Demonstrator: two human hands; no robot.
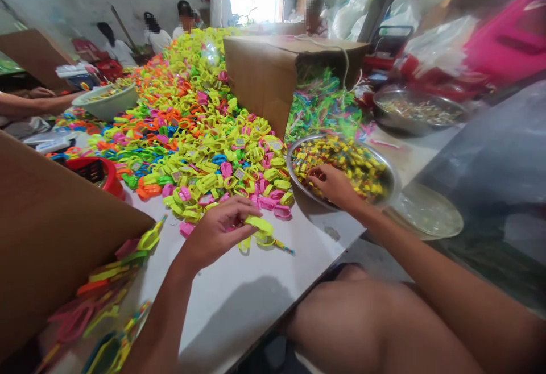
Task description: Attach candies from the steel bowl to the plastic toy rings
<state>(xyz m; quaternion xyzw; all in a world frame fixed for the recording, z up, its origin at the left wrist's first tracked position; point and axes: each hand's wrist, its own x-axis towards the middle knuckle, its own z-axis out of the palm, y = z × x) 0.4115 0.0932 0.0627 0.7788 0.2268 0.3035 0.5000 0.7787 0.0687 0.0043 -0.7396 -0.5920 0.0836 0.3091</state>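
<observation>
Between the thumb and fingers of my left hand [222,227] is a yellow plastic toy watch [261,226], held just above the white table [239,294]. A thin multicoloured stick-like piece [284,247] extends right from beside it. My right hand [330,183] reaches into a metal bowl [394,189] of small yellow, multicoloured pieces [362,163]. Its fingers are curled at the bowl's left side; whether they hold a piece is too small to tell. A large heap of yellow, pink, orange, green and blue toy watches [205,152] lies beyond my hands.
A cardboard box [260,78] stands behind the bowl, with green and blue plastic pieces [324,107] beside it. Another box [55,237] is at left, near a red basket [113,178]. A person's arm [38,103] reaches a pale bowl [108,104]. Other people sit beyond.
</observation>
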